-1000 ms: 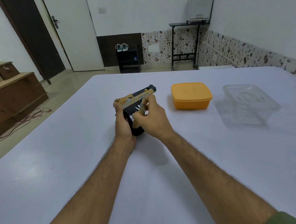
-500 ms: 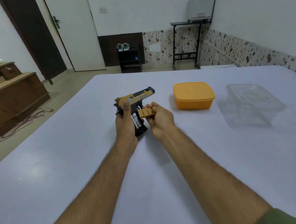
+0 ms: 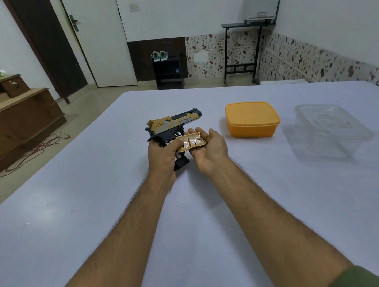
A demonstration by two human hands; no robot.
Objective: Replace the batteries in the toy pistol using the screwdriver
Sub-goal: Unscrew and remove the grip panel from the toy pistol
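Seen from a head-worn camera looking down over a wide table [image 3: 100, 214] draped in pale lilac cloth. Near the table's middle, a toy pistol [image 3: 172, 126], tan-gold on top and black below, held upright with its barrel aimed away and to the right. Left hand [image 3: 161, 154] wrapped around the pistol's grip from behind, fingers curled tight on it, thumb reaching onto a tan battery cover [image 3: 191, 142]. Right hand [image 3: 209, 150] just right of the pistol, palm up, fingers relaxed and mostly straight, cradling that detached cover, inner side showing. Base of the pistol's grip close to the cloth; contact with it unclear. Grip's side open, with something white and black showing inside, too small to identify. To the right of the pistol, well apart, an orange lidded box [image 3: 252, 120] resting on the cloth. Farther right of the pistol, beyond the orange box, a clear plastic container [image 3: 328, 129] standing on the table.
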